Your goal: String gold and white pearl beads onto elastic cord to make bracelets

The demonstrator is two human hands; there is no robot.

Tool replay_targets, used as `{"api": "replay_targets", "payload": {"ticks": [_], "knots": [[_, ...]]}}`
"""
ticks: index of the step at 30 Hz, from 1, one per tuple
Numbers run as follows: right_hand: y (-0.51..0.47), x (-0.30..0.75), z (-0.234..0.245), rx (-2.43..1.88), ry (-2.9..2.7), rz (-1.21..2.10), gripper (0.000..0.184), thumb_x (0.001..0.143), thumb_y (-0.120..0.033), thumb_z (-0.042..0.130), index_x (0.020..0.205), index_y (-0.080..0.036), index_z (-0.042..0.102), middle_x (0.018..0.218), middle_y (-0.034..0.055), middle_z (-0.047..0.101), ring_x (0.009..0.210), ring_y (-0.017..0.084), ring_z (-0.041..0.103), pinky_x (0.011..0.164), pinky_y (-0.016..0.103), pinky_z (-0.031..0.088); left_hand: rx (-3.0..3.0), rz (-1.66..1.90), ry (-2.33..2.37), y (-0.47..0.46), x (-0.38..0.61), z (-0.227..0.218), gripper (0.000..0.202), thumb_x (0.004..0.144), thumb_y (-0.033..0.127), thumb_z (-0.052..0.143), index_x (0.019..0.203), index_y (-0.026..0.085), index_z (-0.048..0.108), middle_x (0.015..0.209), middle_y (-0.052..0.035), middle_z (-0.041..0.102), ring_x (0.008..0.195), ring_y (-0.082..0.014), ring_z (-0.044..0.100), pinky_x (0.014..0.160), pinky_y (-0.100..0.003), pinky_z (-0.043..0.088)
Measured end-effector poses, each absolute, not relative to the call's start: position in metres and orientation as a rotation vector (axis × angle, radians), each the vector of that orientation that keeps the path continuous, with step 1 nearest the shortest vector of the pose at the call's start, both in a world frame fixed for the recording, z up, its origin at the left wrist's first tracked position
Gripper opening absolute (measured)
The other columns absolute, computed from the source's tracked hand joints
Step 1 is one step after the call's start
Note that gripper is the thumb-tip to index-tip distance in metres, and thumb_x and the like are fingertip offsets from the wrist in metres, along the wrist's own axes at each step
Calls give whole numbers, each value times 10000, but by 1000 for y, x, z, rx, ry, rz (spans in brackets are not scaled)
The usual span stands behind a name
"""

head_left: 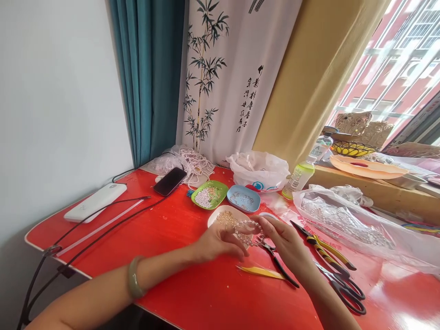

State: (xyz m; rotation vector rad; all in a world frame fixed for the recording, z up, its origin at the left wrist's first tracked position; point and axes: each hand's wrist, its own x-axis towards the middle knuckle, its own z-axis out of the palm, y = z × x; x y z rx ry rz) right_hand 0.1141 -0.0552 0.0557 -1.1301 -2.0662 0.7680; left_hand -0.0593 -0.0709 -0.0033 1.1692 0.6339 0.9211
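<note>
A string of small pale, shiny beads (pixel 245 237) is held up between both hands above the red table (pixel 192 284). My left hand (pixel 220 242) pinches it from the left, wearing a ring. From the right, my right hand (pixel 282 238) grips the other side with fingertips closed. Behind and below them is a white dish (pixel 225 217) of gold beads, partly covered by my left hand. Black-handled pliers (pixel 280 266) lie beneath my right hand, and yellow tweezers (pixel 263 272) rest just in front of them.
Behind stand a green dish (pixel 220 195) of beads and a blue dish (pixel 244 198) with small pieces. Yellow-black pliers (pixel 326 252) and scissors (pixel 343 286) lie right, near a plastic bag (pixel 347 224). A phone (pixel 170 181), power bank (pixel 96 201) and cables occupy the left.
</note>
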Motion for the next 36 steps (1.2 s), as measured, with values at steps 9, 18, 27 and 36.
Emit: {"api": "replay_targets", "payload": {"ticks": [9,18,27,36], "knots": [[-53,113,49,-1202,-1798,884,248,704,-391,550,780,-170,633,708,40,623,644,168,564,556,259,447,1146,952,624,-68,-57,-4,613,512,197,721,1091,145,530,905,-94,651,879,-223,581,800,-349,417],[-56,113,51,-1230,-1753,929,277,698,-399,553,807,-156,626,626,15,587,510,116,507,467,233,429,1205,1052,719,-70,-63,2,352,661,306,619,958,116,623,1011,-112,616,993,-246,523,875,-345,377],[-59,112,48,-1115,-1799,831,349,746,-390,504,1008,-160,499,678,20,577,549,127,532,503,251,441,844,1111,621,-67,-61,0,314,661,302,627,883,79,632,912,-137,645,796,-202,614,745,-289,441],[-60,110,37,-1004,-1992,-195,185,791,-244,482,946,-196,570,835,63,608,762,174,546,683,303,427,841,1089,676,-71,-61,4,441,635,289,650,1034,126,560,889,-121,651,764,-213,623,686,-305,454]]}}
